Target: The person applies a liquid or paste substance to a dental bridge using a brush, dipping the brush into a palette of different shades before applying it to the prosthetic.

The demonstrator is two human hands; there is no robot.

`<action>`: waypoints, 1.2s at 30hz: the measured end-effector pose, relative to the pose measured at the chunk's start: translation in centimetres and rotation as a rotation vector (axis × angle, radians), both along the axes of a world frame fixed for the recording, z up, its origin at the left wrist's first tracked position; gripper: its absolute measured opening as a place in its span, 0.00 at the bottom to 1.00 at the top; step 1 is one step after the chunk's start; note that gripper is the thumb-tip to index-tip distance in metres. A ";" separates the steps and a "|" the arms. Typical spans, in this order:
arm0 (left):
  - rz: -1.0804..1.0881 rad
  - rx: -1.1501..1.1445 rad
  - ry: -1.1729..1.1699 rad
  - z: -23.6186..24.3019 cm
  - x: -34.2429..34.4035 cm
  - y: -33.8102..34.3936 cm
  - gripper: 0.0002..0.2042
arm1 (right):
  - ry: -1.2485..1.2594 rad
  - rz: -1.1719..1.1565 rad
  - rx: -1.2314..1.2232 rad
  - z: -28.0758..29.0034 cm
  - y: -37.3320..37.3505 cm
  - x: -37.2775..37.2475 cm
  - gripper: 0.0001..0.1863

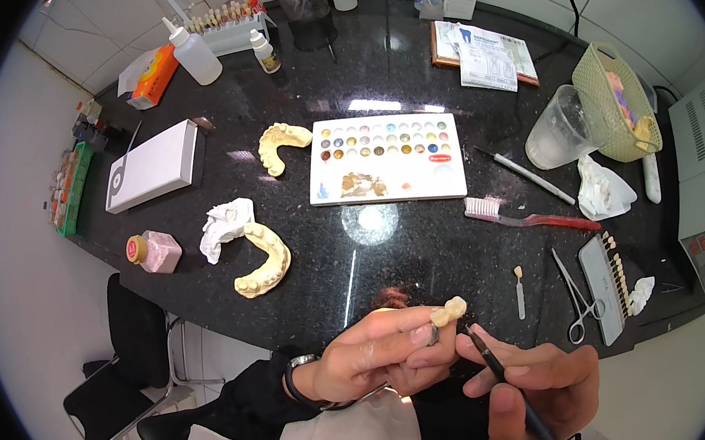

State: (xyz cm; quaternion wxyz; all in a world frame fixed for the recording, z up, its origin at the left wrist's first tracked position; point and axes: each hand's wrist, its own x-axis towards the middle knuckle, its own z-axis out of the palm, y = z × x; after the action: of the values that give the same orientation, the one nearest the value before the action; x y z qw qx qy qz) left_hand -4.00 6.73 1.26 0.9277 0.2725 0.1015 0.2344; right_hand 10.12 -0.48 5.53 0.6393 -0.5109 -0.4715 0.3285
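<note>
My left hand [383, 348] is closed, pinching a small tooth-coloured dental bridge [448, 311] at its fingertips. A dark bit of metal shows under the fingertip, and I cannot make out what it belongs to. In my right hand [543, 387] a slim black-handled brush [530, 416] lies between thumb and fingers. Its tip points toward the bridge, close beside it; whether they touch is too small to tell. Beyond my hands lies a white paint palette [406, 187] with rows of coloured wells and a brown smear.
Left of the palette are two cream dental models [269, 267], [275, 148], a pink jar [154, 251] and a white box [152, 167]. Rightward lie a toothbrush [553, 222], scissor-handled forceps [576, 298], a shade guide [603, 284], a clear cup [557, 129] and a basket [588, 69].
</note>
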 end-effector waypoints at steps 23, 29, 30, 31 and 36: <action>-0.092 -0.076 0.083 0.6 -0.2 0.6 0.11 | -0.213 0.191 0.057 0.3 0.3 1.8 0.14; -0.035 -0.114 0.095 1.3 0.2 0.2 0.16 | -0.179 0.144 0.016 0.5 0.1 1.6 0.13; -0.043 -0.106 0.063 1.1 0.2 0.2 0.16 | -0.202 0.148 0.004 0.6 0.1 1.6 0.13; -0.051 -0.097 0.031 0.6 0.0 0.2 0.16 | -0.224 0.153 -0.007 0.7 0.1 1.6 0.13; -0.041 -0.091 0.019 0.6 0.4 0.2 0.09 | -0.173 0.173 0.073 0.0 0.0 1.7 0.13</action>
State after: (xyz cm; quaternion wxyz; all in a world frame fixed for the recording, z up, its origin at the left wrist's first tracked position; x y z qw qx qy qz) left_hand -3.63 6.95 1.89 0.9427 0.2343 0.1151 0.2078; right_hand 11.85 -0.47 5.51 0.5838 -0.4711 -0.5789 0.3196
